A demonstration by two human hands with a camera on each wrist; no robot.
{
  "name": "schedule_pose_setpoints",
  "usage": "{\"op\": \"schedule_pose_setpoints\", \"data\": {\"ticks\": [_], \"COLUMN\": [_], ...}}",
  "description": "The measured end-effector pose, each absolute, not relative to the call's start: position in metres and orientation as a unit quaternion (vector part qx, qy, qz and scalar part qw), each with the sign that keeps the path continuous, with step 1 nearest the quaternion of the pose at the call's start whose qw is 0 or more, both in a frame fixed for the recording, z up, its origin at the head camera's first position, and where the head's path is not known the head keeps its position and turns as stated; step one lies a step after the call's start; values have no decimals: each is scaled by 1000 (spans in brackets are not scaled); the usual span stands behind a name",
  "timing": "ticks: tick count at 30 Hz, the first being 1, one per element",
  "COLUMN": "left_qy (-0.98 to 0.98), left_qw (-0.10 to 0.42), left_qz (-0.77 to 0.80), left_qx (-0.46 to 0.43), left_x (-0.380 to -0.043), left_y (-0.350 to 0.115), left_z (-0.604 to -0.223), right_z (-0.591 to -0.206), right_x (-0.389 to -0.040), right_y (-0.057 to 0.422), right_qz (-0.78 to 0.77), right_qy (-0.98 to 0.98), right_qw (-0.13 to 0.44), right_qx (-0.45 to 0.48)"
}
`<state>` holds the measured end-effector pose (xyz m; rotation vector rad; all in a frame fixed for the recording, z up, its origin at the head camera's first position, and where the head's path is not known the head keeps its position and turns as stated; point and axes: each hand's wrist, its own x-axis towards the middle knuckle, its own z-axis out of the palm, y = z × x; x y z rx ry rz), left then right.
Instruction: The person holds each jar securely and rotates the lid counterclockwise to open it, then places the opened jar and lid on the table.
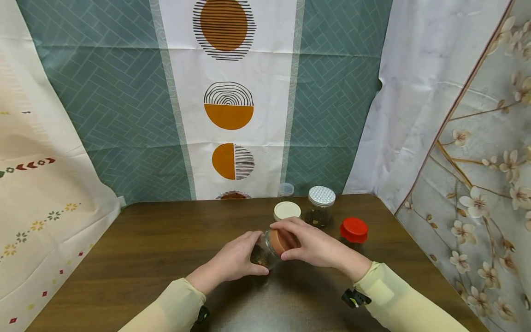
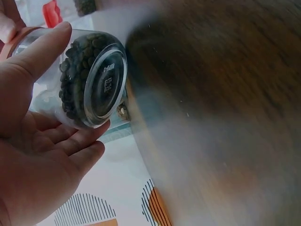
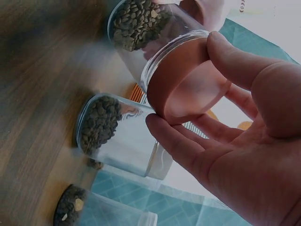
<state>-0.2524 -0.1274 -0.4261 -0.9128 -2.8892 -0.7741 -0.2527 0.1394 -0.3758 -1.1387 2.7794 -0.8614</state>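
A clear glass jar (image 1: 261,254) with dark pellet-like pieces inside is tilted between my two hands, close over the table. My left hand (image 1: 231,261) grips the jar's body from the left, thumb on one side and fingers on the other. In the left wrist view the jar's round base (image 2: 107,84) faces the camera. My right hand (image 1: 311,244) holds the orange-brown lid (image 3: 176,70) by its rim, between thumb and fingertips. The lid sits at the jar's mouth, against the glass neck.
Behind the hands stand a cream-lidded jar (image 1: 287,210), a jar with a white patterned lid (image 1: 321,197) and a small container with a translucent lid (image 1: 286,189). A red-lidded jar (image 1: 354,229) stands right of my right hand. Fabric (image 1: 232,106) hangs behind the wooden table (image 1: 166,240).
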Motion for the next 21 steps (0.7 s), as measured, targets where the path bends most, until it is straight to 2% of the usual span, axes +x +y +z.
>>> {"op": "schedule_pose_setpoints", "data": {"ticks": [21], "left_qy": [-920], "left_qw": [10], "left_qz": [-310], "left_qx": [-239], "left_x": [-253], "left_y": [-149], "left_z": [-430], "right_z": [-374], "right_x": [-248], "right_y": [131], "right_qz": [-277], "right_qy": [891], "right_qw": [-6], "right_qx": [-359]}}
